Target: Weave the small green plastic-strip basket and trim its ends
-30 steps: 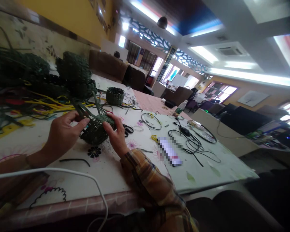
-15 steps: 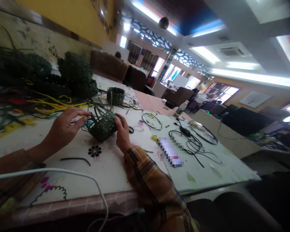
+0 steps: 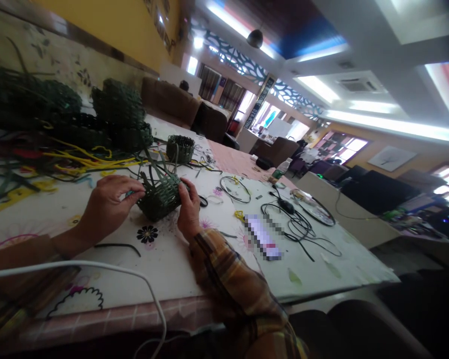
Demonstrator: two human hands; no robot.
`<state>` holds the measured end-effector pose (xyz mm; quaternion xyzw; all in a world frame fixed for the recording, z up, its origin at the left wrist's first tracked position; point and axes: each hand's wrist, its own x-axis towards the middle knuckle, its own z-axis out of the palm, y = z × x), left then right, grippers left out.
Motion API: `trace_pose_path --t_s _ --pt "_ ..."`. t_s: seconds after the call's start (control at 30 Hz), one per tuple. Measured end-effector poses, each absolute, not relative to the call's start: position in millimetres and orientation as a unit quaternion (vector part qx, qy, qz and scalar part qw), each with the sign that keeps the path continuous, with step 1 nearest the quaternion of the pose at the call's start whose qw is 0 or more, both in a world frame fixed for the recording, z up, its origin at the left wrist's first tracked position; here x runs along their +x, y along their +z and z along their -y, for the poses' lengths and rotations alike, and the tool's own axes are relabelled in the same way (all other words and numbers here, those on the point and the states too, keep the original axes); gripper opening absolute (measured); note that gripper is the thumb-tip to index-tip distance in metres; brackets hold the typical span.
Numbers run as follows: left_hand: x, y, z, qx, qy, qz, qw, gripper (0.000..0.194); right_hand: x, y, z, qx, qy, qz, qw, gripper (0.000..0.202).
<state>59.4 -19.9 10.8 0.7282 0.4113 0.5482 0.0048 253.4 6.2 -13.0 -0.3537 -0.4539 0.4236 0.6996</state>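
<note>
A small dark green woven basket (image 3: 160, 199) is tilted above the white tablecloth, with loose strips (image 3: 155, 164) sticking up from its rim. My right hand (image 3: 189, 204) grips the basket's right side, thumb on the near wall and fingers behind. At the left side, my left hand (image 3: 114, 199) is closed in a pinch, its fingertips against the weave. A thin strip, bluish where it shows, seems to be between thumb and forefinger; most of it is hidden. Just behind stands another green woven basket (image 3: 180, 148).
More green baskets (image 3: 117, 107) are piled at the back left, beside yellow strips (image 3: 86, 158). Right of my hands lie coiled black cord (image 3: 294, 219), a pixelated purple item (image 3: 262, 237) and a bottle (image 3: 282, 169). A white cable (image 3: 108, 267) crosses the near edge.
My left hand has moved slightly right, and its fingertips now sit closer against the basket. The right hand keeps its hold, and the basket has barely shifted.
</note>
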Motion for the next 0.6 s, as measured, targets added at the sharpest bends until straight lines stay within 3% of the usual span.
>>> trace_pose_path --t_s 0.33,0.43,0.6 --pt "53.1 10.8 20.0 0.727 0.518 -0.425 0.153 0.033 257.0 -16.6 -5.5 -0.329 0.415 0.503 0.682 0.035" --pt "52.0 11.3 18.4 0.736 0.516 -0.419 0.130 0.047 256.9 -15.8 -5.7 -0.320 0.439 0.493 0.680 0.035" --pt "46.9 8.4 11.6 0.797 0.487 -0.349 0.070 0.036 257.8 -15.0 -7.0 -0.310 0.437 0.508 0.675 0.035"
